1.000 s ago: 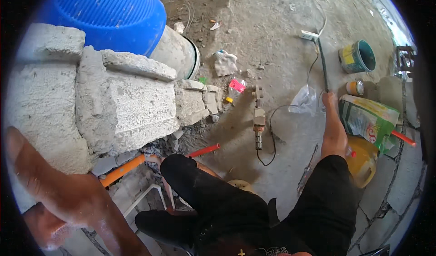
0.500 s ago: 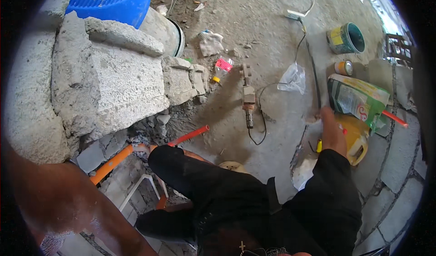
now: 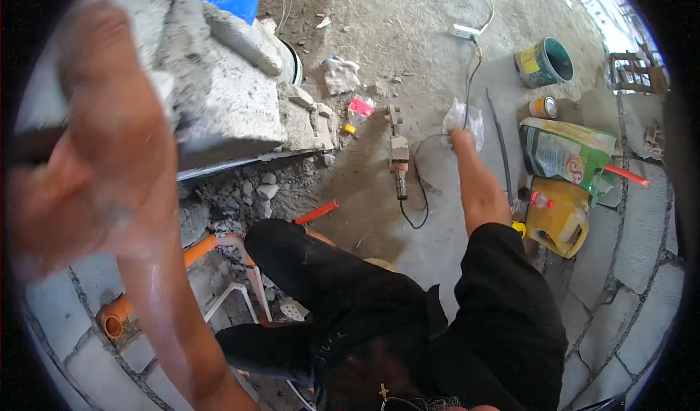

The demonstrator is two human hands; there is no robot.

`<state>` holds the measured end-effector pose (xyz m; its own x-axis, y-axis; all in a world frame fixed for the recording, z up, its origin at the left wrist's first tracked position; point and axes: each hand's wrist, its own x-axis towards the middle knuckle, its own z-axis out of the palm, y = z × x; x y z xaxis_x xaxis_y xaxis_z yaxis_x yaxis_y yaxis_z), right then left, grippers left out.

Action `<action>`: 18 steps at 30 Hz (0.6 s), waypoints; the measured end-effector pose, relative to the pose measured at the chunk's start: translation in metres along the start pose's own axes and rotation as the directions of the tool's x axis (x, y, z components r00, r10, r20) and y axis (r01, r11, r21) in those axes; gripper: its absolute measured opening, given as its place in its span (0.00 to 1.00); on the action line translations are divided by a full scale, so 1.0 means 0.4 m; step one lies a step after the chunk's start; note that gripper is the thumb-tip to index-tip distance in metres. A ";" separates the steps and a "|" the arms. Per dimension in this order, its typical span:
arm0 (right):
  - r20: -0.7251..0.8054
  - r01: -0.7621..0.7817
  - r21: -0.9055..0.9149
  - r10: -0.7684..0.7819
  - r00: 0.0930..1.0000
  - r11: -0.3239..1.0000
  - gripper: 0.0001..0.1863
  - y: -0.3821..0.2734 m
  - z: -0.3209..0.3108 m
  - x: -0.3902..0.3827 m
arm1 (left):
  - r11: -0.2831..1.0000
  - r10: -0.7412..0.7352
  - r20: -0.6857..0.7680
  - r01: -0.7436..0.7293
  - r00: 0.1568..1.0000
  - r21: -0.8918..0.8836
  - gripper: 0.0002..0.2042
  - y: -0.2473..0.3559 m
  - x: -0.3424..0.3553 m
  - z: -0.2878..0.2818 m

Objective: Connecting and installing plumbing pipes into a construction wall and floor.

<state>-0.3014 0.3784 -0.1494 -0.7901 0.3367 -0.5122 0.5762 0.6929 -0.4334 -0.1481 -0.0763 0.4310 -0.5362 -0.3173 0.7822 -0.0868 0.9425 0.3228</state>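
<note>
My left hand (image 3: 95, 134), raised close in front of the rough concrete blocks (image 3: 237, 94), is smeared by motion, so its fingers cannot be read. Stretched forward, my right hand (image 3: 460, 141) has its fingers drawn together at the near edge of a clear plastic bag (image 3: 474, 123) on the floor. A thin cord also passes there, partly hidden by the hand. Beside the bag lies a dark rod (image 3: 498, 134). Left of the hand is a long, dusty corded power tool (image 3: 399, 156); its black cord loops toward the bag.
Orange pipes (image 3: 200, 251) and a red pipe (image 3: 318, 212) run through rubble by my knees. At right lie a yellow jug (image 3: 565, 229), a green-and-white sack (image 3: 565, 149), a small can (image 3: 543, 108) and a green bucket (image 3: 543, 65). A glove (image 3: 341, 76) lies ahead.
My left hand has risen into view before the blocks. My right hand has moved forward and left from the dark rod's near end to the plastic bag.
</note>
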 end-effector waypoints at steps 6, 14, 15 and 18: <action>-0.145 0.322 -0.060 -0.328 0.934 0.945 0.21 0.213 -0.072 -0.146 | 0.997 0.000 -0.058 -0.005 0.998 -0.080 0.16 0.031 0.020 0.025; 0.154 -0.170 0.372 0.120 0.981 0.913 0.26 0.465 -0.190 -0.584 | 0.988 0.033 -0.080 -0.045 0.996 -0.149 0.18 0.049 0.022 0.088; 0.151 -0.179 0.372 0.131 0.980 0.911 0.26 0.481 -0.193 -0.595 | 0.986 0.039 -0.079 -0.051 0.996 -0.160 0.18 0.055 0.021 0.103; -0.358 0.144 -0.157 -0.193 0.913 0.977 0.28 0.481 -0.186 -0.586 | 0.982 0.058 -0.082 -0.071 0.995 -0.173 0.19 0.063 0.024 0.134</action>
<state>-0.0208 0.4800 -0.0574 -0.9077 0.4026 -0.1186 0.4160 0.8257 -0.3810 -0.2003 -0.0501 0.4181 -0.4694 -0.2701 0.8407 0.0986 0.9301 0.3538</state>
